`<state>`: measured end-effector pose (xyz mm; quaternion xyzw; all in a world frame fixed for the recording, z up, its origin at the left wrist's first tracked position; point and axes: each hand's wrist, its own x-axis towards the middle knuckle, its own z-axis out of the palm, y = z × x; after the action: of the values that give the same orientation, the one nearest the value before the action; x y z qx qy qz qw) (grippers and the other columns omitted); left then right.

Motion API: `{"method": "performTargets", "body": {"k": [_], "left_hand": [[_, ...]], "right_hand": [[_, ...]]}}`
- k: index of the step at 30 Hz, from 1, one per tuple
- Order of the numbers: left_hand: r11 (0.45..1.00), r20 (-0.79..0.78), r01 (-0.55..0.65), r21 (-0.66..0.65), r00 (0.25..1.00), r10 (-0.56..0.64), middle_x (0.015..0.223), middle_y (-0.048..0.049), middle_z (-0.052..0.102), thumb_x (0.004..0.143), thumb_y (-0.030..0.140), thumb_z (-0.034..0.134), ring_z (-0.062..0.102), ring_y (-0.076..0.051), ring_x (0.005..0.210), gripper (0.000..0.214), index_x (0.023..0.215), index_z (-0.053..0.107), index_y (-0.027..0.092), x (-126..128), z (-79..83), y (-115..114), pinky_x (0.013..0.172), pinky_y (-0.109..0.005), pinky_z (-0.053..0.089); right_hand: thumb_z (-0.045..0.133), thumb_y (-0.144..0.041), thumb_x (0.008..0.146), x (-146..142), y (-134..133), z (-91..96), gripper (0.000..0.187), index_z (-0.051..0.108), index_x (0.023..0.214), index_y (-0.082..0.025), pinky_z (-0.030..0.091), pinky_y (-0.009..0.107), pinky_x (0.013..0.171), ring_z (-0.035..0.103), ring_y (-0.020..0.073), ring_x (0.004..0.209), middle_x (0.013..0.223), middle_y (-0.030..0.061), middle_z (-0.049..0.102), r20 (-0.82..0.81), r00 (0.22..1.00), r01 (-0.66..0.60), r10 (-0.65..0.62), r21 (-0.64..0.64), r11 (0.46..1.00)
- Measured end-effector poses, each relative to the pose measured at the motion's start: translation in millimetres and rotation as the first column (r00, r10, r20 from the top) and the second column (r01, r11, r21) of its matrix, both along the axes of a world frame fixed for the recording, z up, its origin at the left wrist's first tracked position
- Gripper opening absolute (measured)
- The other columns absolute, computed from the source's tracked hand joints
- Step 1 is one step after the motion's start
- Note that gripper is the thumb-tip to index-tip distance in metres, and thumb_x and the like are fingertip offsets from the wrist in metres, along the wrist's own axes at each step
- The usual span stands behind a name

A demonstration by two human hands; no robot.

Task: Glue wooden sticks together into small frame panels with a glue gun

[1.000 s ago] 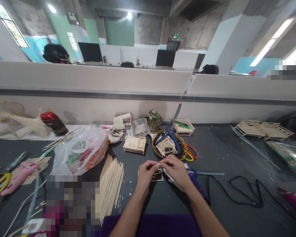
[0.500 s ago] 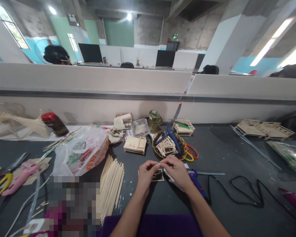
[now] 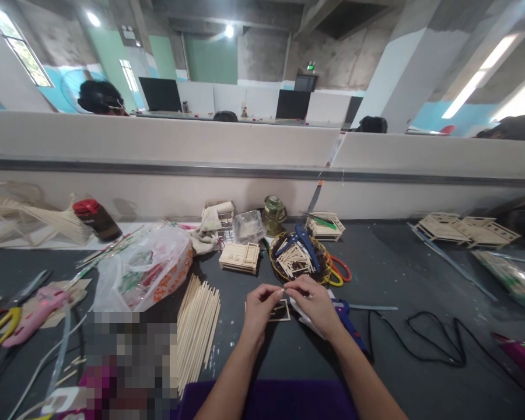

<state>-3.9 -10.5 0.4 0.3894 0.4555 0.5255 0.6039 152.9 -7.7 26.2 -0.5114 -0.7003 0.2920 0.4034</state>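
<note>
My left hand (image 3: 259,308) and my right hand (image 3: 315,304) meet fingertip to fingertip above the dark table (image 3: 402,280). Both pinch a tiny pale piece (image 3: 283,289) held between them. Just beneath lies a small rectangular stick frame (image 3: 280,311). A blue glue gun (image 3: 347,321) rests right of my right hand, partly on a white sheet. A bundle of long pale sticks (image 3: 198,328) lies to the left of my left forearm.
A round wire basket (image 3: 300,256) of short sticks with blue-handled cutters sits behind my hands, beside a small stick panel (image 3: 240,257). A plastic bag (image 3: 144,269), a pink glue gun (image 3: 30,315), a black cable (image 3: 437,338) and stick models (image 3: 468,228) surround them. People sit beyond the partition (image 3: 157,140).
</note>
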Motion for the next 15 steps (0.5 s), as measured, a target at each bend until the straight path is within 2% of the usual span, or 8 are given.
{"method": "performTargets", "body": {"k": [9, 15], "left_hand": [[0.999, 0.023, -0.005, -0.037, 1.000, 0.006, 0.068, -0.0039, 0.065, 0.063, 0.040, 0.077, 0.053, -0.012, 0.059, 0.029, 0.075, 0.073, 0.014, 1.1, 2.2, -0.7, 0.057, -0.023, 0.040], [0.999, 0.036, -0.002, -0.042, 0.999, 0.003, 0.066, -0.0036, 0.065, 0.061, 0.040, 0.078, 0.052, -0.011, 0.058, 0.030, 0.074, 0.073, 0.014, 0.7, 1.3, -0.4, 0.056, -0.022, 0.039]], "right_hand": [[0.058, -0.031, 0.084, 0.7, -5.3, -6.0, 0.015, 0.070, 0.084, -0.021, 0.041, 0.026, 0.062, 0.056, 0.0151, 0.069, 0.079, 0.0023, 0.063, 0.021, 0.998, 0.064, -0.064, -0.009, 0.998], [0.057, -0.032, 0.084, -3.6, -6.6, -7.1, 0.015, 0.068, 0.084, -0.021, 0.042, 0.026, 0.062, 0.056, 0.0159, 0.069, 0.080, 0.0029, 0.064, -0.004, 0.997, 0.081, -0.082, -0.028, 0.996]]}}
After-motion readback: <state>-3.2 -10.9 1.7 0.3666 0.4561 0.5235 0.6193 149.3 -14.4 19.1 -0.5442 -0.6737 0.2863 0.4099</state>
